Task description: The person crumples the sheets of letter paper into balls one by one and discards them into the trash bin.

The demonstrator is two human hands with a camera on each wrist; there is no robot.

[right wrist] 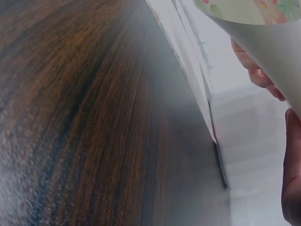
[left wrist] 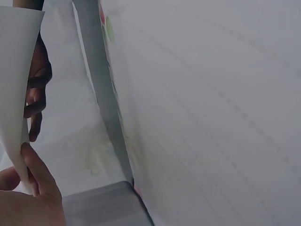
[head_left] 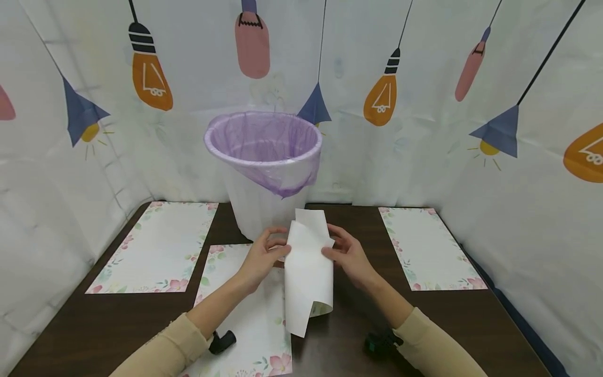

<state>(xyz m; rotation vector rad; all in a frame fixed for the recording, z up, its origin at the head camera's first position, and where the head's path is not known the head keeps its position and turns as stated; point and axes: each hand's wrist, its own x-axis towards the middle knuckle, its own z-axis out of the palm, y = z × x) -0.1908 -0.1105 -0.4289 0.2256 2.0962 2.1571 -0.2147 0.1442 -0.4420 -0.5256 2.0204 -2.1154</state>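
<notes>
A white sheet of paper with a floral border is curled into a loose roll and held upright above the table, just in front of the bin. My left hand grips its left edge and my right hand grips its right edge. In the left wrist view the paper stands at the left with my thumb against it. The right wrist view shows the paper's curled lower end and my right thumb beside it.
A white bin lined with a purple bag stands at the back centre. Floral-bordered sheets lie on the dark wooden table: one at left, one at right, one under my left arm. Printed fabric walls enclose the table.
</notes>
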